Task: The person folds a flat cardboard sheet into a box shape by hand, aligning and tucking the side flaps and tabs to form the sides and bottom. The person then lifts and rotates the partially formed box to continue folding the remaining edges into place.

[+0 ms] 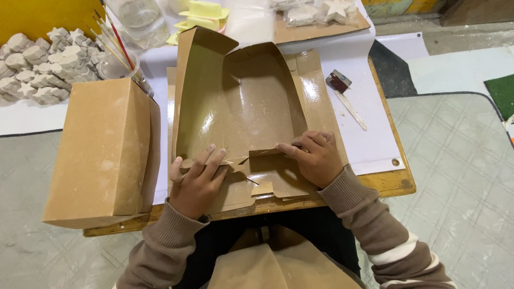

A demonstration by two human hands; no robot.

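A brown cardboard box blank (243, 101) with a glossy inner face lies half folded on a small wooden table (393, 182); its far and left walls stand up. My left hand (197, 179) presses on the near left flap, fingers spread flat. My right hand (315, 156) pinches the near right flap and folds it inward. The two flaps meet between my hands near the table's front edge.
A stack of folded brown boxes (101, 152) stands at the left. Behind it are white plaster star and shell shapes (40, 67), a clear jar with brushes (115, 51), yellow sponges (203, 13) and a small scraper tool (345, 93) on white sheeting.
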